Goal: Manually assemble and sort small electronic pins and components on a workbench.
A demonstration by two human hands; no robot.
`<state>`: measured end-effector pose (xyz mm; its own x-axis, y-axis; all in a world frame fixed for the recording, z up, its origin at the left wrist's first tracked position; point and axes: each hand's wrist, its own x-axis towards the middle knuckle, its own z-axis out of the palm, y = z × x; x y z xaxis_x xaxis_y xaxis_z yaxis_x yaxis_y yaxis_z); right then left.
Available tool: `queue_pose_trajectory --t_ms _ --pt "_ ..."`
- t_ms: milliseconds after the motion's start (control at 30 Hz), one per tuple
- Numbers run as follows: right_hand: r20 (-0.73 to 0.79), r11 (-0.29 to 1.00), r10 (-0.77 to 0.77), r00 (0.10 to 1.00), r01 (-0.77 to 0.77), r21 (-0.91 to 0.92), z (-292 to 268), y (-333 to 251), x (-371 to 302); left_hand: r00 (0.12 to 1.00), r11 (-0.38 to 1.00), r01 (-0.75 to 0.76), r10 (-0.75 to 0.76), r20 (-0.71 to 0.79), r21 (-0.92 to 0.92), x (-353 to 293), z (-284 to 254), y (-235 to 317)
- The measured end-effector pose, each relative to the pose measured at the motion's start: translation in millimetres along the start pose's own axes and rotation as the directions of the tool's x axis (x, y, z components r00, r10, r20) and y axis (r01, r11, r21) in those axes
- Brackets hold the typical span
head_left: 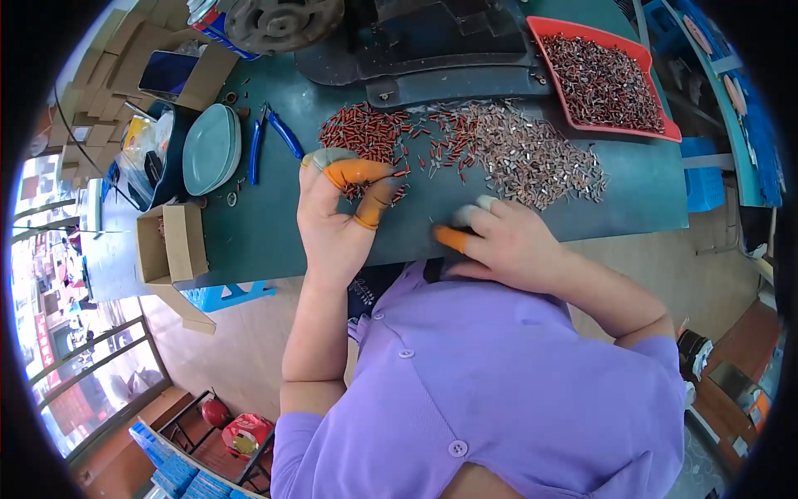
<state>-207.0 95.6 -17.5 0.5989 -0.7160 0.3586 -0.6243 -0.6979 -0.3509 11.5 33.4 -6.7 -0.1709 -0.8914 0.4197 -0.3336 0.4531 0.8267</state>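
My left hand [337, 204], with orange covers on thumb and forefinger, hovers by the near edge of a heap of small red-sleeved metal parts [357, 131]. Its thumb and forefinger pinch together, and a small red part [401, 173] shows at their tips. Lower and to the right, my right hand [503, 241] is over the table's front edge, close to my body. Its fingers are loosely bent and apart, one in an orange cover, with nothing visible between them. A heap of small silvery-brown metal parts [540, 158] spreads beyond it.
A red tray [673, 129] full of similar parts stands at the far right. Dark machinery [465, 83] occupies the table's back. Blue-handled pliers [255, 154], pale green plates [212, 150] and an open cardboard box [184, 241] are on the left.
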Motion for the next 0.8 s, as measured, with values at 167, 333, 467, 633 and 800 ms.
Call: queue_pose_trajectory --t_ms 167,333,467,633,800 --pt "-0.023 0.995 -0.049 0.999 0.051 0.091 4.6 8.3 -23.6 0.986 0.978 -0.166 0.162 0.038 0.129 5.4 7.9 1.1" --pt "-0.297 0.932 0.293 0.909 -0.202 0.302 -26.1 14.6 1.9 0.925 0.894 -0.378 0.378 0.048 0.239 33.9 17.4 11.2" --pt "-0.571 0.943 0.322 0.755 -0.199 0.268 -66.6 53.0 53.3 0.839 0.786 -0.504 0.543 -0.012 0.358 73.5 33.3 22.0" --pt "-0.698 0.877 0.444 0.562 -0.113 0.467 -78.5 97.5 105.4 0.675 0.645 -0.562 0.719 -0.164 0.517 128.2 55.4 15.0" --pt "-0.692 0.859 0.455 0.56 -0.07 0.507 -73.7 125.8 124.3 0.627 0.615 -0.533 0.748 -0.217 0.581 158.6 73.3 2.1"
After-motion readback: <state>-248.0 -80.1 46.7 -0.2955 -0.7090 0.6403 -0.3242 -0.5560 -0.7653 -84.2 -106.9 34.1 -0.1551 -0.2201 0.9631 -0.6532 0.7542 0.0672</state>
